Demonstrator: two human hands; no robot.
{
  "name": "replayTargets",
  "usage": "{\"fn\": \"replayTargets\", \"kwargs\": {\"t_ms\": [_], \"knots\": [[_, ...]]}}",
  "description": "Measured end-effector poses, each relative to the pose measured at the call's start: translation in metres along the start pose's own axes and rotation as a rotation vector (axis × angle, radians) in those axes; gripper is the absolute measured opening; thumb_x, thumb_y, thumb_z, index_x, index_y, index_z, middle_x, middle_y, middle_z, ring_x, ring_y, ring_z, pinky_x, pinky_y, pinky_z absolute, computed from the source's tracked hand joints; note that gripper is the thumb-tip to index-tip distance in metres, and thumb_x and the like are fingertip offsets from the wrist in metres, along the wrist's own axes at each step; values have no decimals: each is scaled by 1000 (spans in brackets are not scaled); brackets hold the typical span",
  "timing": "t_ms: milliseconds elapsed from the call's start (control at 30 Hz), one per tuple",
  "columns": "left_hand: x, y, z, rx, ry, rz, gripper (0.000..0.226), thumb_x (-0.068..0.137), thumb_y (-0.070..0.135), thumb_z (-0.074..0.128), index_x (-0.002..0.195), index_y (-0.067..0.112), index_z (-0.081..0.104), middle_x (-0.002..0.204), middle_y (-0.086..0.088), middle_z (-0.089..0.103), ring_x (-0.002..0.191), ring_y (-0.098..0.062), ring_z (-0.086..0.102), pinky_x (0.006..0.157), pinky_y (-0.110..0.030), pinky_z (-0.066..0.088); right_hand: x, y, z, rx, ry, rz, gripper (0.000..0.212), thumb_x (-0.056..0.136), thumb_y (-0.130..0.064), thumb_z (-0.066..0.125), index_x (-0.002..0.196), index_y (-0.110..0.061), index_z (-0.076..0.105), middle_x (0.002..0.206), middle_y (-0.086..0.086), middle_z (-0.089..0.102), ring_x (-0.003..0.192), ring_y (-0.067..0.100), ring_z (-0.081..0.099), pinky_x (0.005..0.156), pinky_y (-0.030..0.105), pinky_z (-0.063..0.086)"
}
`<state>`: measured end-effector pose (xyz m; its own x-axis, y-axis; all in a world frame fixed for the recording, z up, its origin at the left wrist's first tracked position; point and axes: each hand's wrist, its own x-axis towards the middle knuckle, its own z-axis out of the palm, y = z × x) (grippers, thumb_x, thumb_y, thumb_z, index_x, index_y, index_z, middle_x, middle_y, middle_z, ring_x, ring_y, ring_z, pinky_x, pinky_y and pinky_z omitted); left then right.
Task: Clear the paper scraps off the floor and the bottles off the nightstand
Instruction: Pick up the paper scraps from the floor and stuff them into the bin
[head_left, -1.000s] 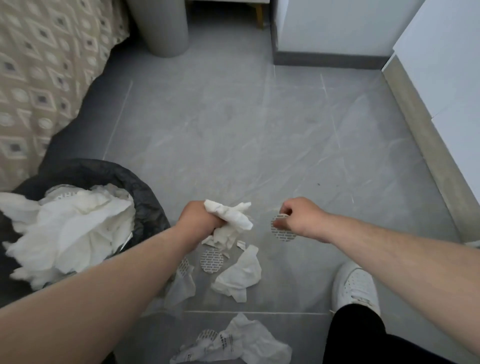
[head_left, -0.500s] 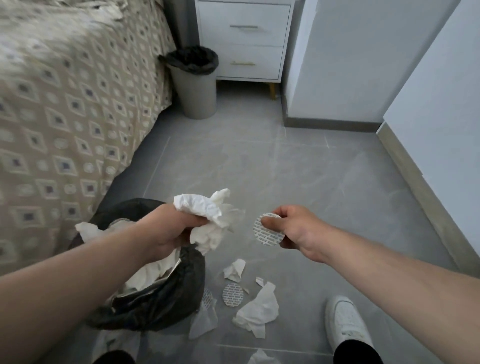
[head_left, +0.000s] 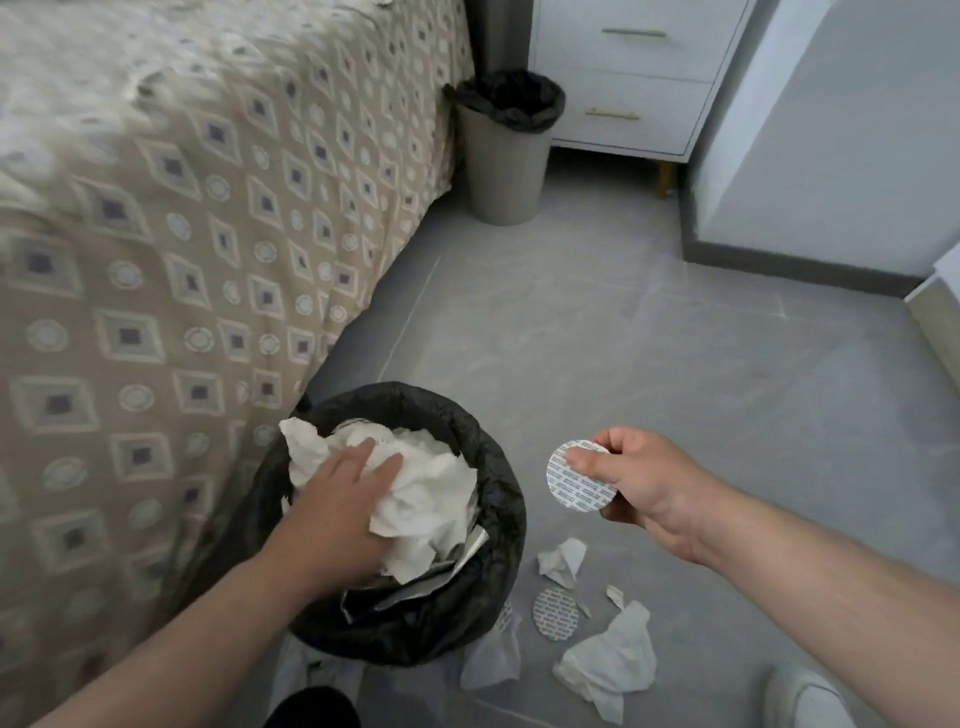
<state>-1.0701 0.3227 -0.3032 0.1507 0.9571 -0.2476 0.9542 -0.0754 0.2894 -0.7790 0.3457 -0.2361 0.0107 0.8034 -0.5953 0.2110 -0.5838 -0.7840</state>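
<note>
The left hand (head_left: 337, 499) lay with fingers extended on the crumpled paper (head_left: 431, 483) in the bin (head_left: 506, 499), pressing it, not grasping it. The right hand (head_left: 644, 483) pinched a round disc (head_left: 579, 478) just beside the bin, not yet dropped in. Several scraps (head_left: 608, 665) and a second disc (head_left: 555, 613) lay on the floor (head_left: 675, 364). The nightstand (head_left: 634, 78) top was out of view, so the bottles were judged not yet cleared.

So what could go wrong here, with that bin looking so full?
The crumpled paper is heaped to the rim of the black-lined bin; when the left hand pressing it lifts, some may spring back out. The round seal, pinched by the right hand beside the bin, might flutter down short of it.
</note>
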Motion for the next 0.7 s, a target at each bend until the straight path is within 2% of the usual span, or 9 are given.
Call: {"fn": "replayTargets", "kwargs": {"t_ms": [67,167,233,333,400,467,567,633,700], "knots": [[-1,-1,11,101,-187,1,93,66,65,29,150,34,4,160,-3,-8,146,-22,-11,118,-38,0,1,-6,11,2,-1,-1,15,86,-19,69,77,-17,57,72,2,61,64,14,54,53,23,44],[-1,-1,11,65,-178,28,99,61,75,17,148,35,-10,158,0,-19,144,-17,-22,118,-38,-7,-1,-13,28,-3,4,11,16,86,-19,68,76,-18,56,71,1,61,62,12,54,52,23,43],[-3,-6,3,-6,-46,63,96,64,77,17,148,37,-7,158,4,-16,143,-14,-22,118,-38,-6,-5,-17,39,-20,-7,11,16,87,-19,68,76,-18,56,71,1,61,60,11,54,50,21,44],[-17,-20,-14,-204,233,132,88,68,74,27,146,38,9,156,12,-1,145,-8,-12,119,-37,-1,-7,-20,57,-45,2,-16,13,87,-20,67,80,-17,57,72,0,61,58,10,53,46,20,43],[-24,-36,-18,-309,358,70,85,70,70,31,146,33,21,156,11,7,145,-9,-5,119,-38,3,-2,-17,74,-97,35,-15,10,87,-20,68,86,-18,58,77,1,63,60,11,54,45,21,44],[-29,-51,-12,-362,398,-52,88,71,68,29,147,24,28,158,1,12,146,-14,1,119,-39,7,5,-17,96,-123,36,26,11,85,-18,69,90,-18,59,83,3,64,62,14,56,46,22,46],[-37,-63,4,-382,273,-164,95,69,73,21,150,24,14,160,0,0,144,-9,-10,118,-35,2,18,-20,129,-74,-16,39,13,85,-13,68,94,-17,59,92,6,63,68,17,60,52,26,51],[-40,-70,13,-408,201,-158,93,70,75,19,150,31,4,158,9,-10,139,-2,-20,116,-32,0,25,-21,144,-288,12,-77,28,85,-20,69,111,-18,58,108,5,60,80,20,64,67,31,56],[-41,-75,18,-439,196,-139,91,71,76,20,149,35,1,155,16,-15,138,0,-24,115,-29,-1,30,-18,150,-779,79,-244,51,85,-34,66,132,-24,49,130,4,50,111,24,56,92,34,48]]}}
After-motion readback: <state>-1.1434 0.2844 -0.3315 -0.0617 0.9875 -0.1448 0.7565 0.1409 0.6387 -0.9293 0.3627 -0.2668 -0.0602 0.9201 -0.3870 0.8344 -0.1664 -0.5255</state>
